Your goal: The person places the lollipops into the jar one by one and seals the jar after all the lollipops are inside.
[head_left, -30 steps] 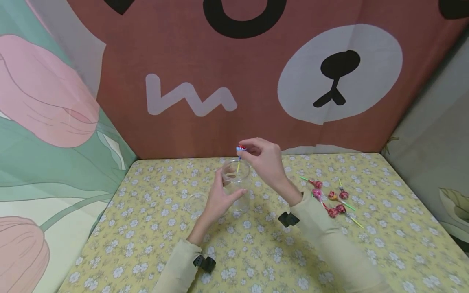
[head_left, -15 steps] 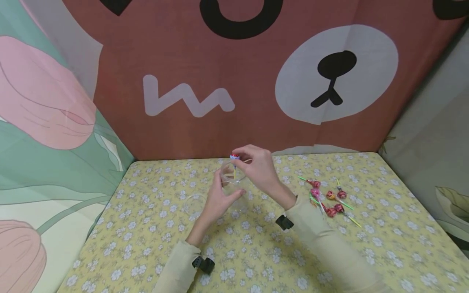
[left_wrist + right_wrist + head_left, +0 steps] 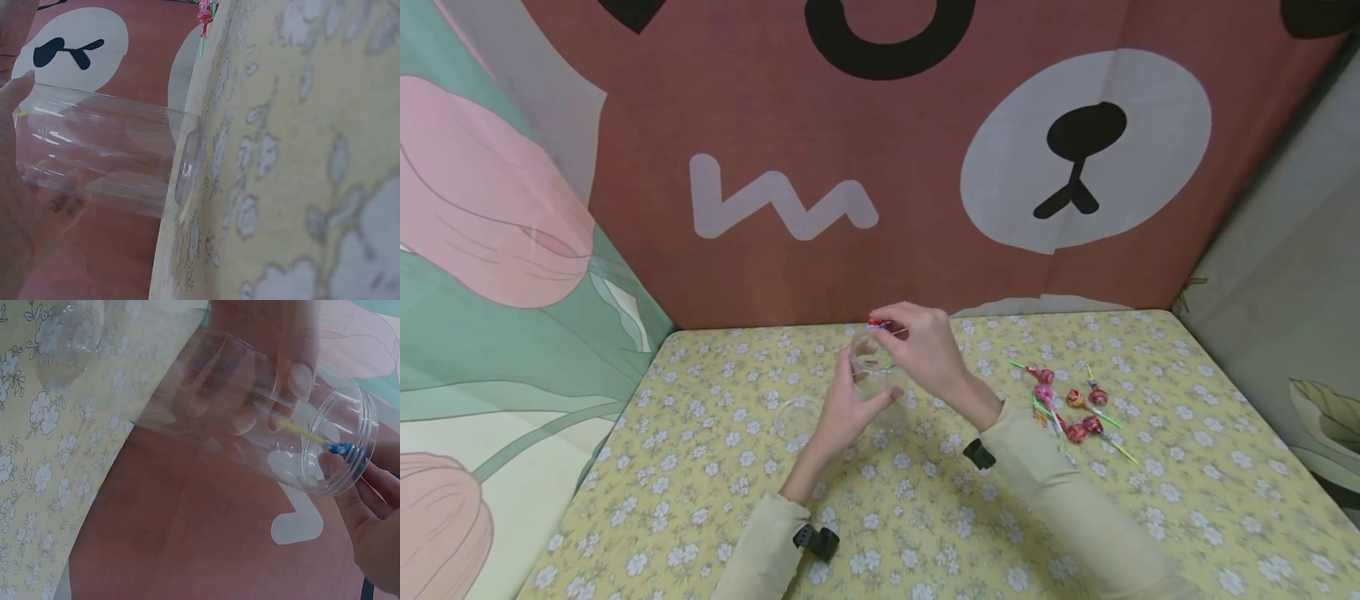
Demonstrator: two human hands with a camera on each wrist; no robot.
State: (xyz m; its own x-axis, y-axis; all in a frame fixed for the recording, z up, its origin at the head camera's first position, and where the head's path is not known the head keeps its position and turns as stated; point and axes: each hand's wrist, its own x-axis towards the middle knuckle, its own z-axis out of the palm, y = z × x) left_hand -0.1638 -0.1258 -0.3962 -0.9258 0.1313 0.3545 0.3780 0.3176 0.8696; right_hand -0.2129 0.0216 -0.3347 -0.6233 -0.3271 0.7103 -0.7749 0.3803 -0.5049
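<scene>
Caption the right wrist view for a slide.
Left hand grips a clear jar; right hand holds a blue-wrapped lollipop at the jar's mouth, yellow stick inside.

Lollipop (image 3: 344,449) deeper inside jar (image 3: 112,150)

Both grips crowd the frame's centre: the left grip (image 3: 850,406) blocks the left side of the clear jar (image 3: 887,417), while the right grip (image 3: 928,350) and held lollipop (image 3: 342,449) block its mouth. Loose lollipops (image 3: 1076,398) obstruct right of centre; a passage across the counter (image 3: 910,517) opens at bottom centre, between the sleeves (image 3: 1060,492)
</scene>
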